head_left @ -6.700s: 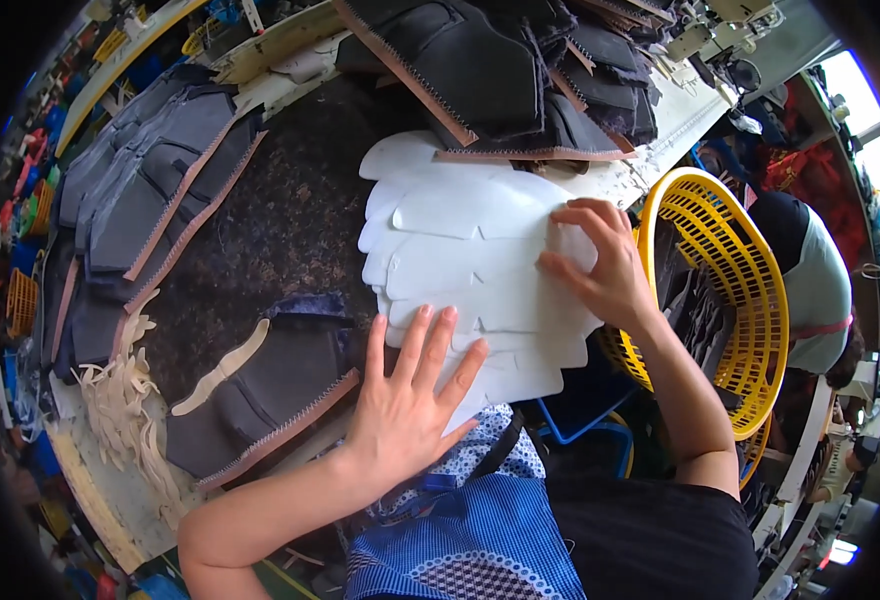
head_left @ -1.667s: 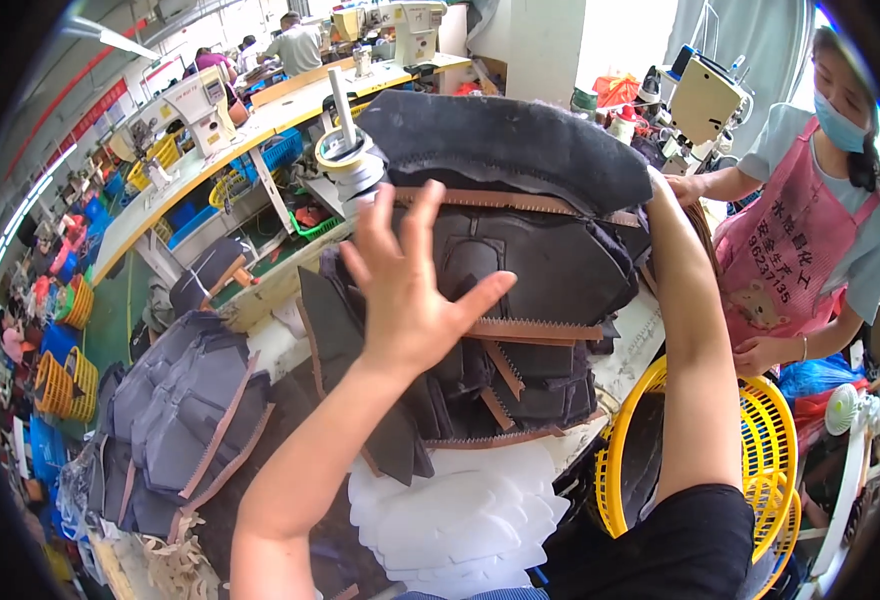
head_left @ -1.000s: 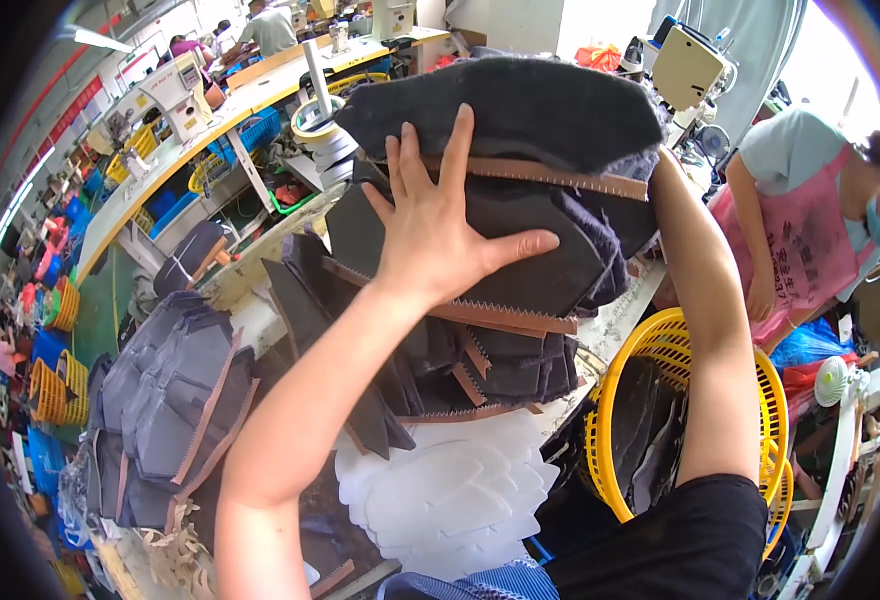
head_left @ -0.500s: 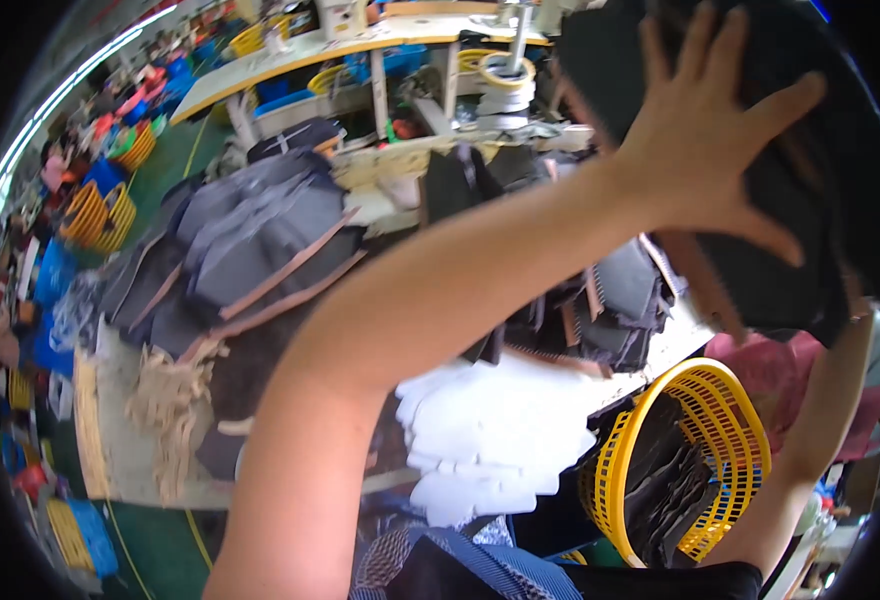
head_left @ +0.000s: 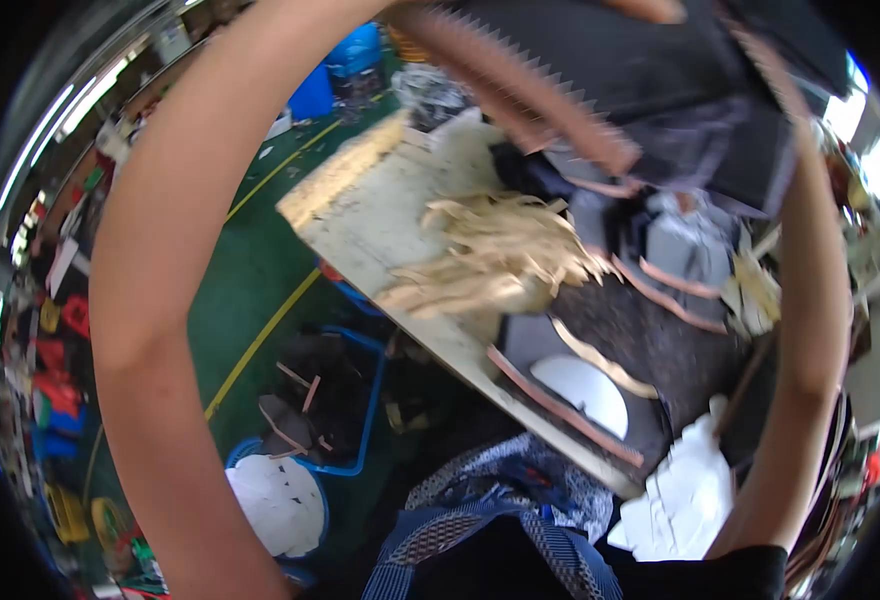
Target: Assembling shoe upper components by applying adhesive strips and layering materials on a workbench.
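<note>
Raised at the top of the view is a stack of dark fabric pieces (head_left: 700, 110) with pinkish-brown zigzag-cut edges. My left arm (head_left: 150, 300) arches up the left side and leaves the top edge. Only a little of my left hand (head_left: 650, 8) shows, its fingers lying over the stack's top. My right forearm (head_left: 810, 300) rises along the right side to the stack, which hides the right hand. Both arms bear the stack up between them. Below it, a heap of tan strips (head_left: 510, 250) and more grey pieces (head_left: 685, 245) with pinkish-brown edging lie on the worktable (head_left: 360, 200).
On the table's near part lie a dark piece with a white rounded piece (head_left: 585, 390) and a pile of white pieces (head_left: 685, 500). On the green floor (head_left: 265, 235) at left stand a blue bin (head_left: 372, 400) of dark scraps and a blue-rimmed tub (head_left: 325, 515) of white pieces.
My view has swung left, and the yellow basket is out of sight. The left hand, spread against the dark pieces before, is now mostly beyond the top edge. The stack is now over the table.
</note>
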The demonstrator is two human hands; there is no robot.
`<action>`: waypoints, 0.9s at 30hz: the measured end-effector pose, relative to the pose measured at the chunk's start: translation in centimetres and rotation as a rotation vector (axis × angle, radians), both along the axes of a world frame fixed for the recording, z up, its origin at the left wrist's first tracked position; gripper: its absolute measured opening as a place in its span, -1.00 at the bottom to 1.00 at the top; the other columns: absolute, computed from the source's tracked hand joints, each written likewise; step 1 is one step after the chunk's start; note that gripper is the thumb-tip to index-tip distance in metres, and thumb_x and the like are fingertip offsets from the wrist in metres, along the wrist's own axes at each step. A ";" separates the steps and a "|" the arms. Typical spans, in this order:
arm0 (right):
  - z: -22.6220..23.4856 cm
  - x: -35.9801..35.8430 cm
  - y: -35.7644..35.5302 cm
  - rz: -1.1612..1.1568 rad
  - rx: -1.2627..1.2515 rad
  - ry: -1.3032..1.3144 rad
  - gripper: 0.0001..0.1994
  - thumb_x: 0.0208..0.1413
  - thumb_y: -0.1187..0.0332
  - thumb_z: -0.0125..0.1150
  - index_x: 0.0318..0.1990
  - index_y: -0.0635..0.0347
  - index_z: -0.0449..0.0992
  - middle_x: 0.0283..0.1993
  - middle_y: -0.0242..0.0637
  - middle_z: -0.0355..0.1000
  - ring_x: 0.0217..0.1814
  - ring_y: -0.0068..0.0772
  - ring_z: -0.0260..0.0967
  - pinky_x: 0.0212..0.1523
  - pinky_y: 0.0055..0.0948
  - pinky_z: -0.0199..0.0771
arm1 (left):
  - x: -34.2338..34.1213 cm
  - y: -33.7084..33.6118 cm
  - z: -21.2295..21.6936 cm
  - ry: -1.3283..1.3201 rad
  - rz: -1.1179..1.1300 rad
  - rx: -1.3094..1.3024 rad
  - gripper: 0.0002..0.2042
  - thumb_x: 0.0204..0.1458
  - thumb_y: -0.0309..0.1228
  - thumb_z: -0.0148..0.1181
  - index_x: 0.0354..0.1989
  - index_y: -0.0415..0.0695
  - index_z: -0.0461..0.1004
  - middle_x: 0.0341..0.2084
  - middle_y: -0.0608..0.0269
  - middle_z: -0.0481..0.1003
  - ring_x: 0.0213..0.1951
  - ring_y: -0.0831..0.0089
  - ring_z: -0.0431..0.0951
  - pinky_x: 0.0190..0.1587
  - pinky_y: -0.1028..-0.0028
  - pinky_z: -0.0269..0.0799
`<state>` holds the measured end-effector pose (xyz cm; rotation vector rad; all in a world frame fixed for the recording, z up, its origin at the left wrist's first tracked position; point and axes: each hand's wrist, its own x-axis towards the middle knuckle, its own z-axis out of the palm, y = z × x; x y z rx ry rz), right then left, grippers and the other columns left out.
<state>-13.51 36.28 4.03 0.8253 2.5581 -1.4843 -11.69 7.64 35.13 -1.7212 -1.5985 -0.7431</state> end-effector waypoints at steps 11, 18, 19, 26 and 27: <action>3.5 -21.2 -1.6 0.053 -0.060 0.035 -0.59 0.37 -0.09 0.08 -0.09 0.08 0.56 -0.39 -0.31 0.40 -0.36 -0.35 0.34 -0.38 -0.31 0.29 | -22.7 -7.2 -30.5 -0.670 0.880 -0.467 0.23 -0.23 0.44 0.41 0.63 0.36 -0.13 0.59 -0.23 -0.19 0.58 -0.26 -0.19 0.33 -0.61 -0.29; 9.5 -13.2 -2.9 0.034 0.018 0.617 -0.52 0.32 0.03 0.22 0.14 0.28 0.56 -0.04 -0.28 0.56 -0.03 -0.47 0.46 0.00 -0.39 0.49 | -22.7 -6.5 -32.0 -0.310 0.832 -0.197 0.15 -0.12 0.38 0.38 0.62 0.21 -0.05 0.59 -0.17 -0.18 0.59 -0.22 -0.22 0.38 -0.54 -0.36; 11.2 -10.2 -3.4 0.102 0.022 0.648 -0.53 0.32 0.06 0.24 0.17 0.26 0.55 0.01 -0.28 0.57 0.01 -0.46 0.47 0.06 -0.39 0.50 | -22.5 -6.8 -31.7 -0.260 0.816 -0.138 0.11 -0.08 0.34 0.39 0.61 0.17 0.00 0.58 -0.18 -0.15 0.58 -0.23 -0.18 0.39 -0.52 -0.33; 17.3 17.1 4.9 0.088 0.497 0.450 -0.58 0.30 0.14 0.32 0.18 0.21 0.56 -0.06 -0.25 0.61 -0.09 -0.45 0.58 -0.01 -0.37 0.60 | -23.5 -6.3 -34.7 0.075 0.693 -0.063 -0.14 0.13 0.12 0.34 0.53 -0.02 0.19 0.43 -0.15 0.23 0.46 -0.15 0.18 0.38 -0.13 0.16; 18.8 22.0 6.9 0.031 0.481 0.464 -0.61 0.34 0.18 0.31 0.19 0.19 0.56 0.00 -0.25 0.62 -0.01 -0.46 0.58 0.09 -0.38 0.62 | -24.7 -7.6 -34.0 0.132 0.630 -0.021 -0.16 0.15 0.11 0.33 0.53 -0.02 0.21 0.41 -0.19 0.24 0.43 -0.18 0.21 0.39 -0.12 0.15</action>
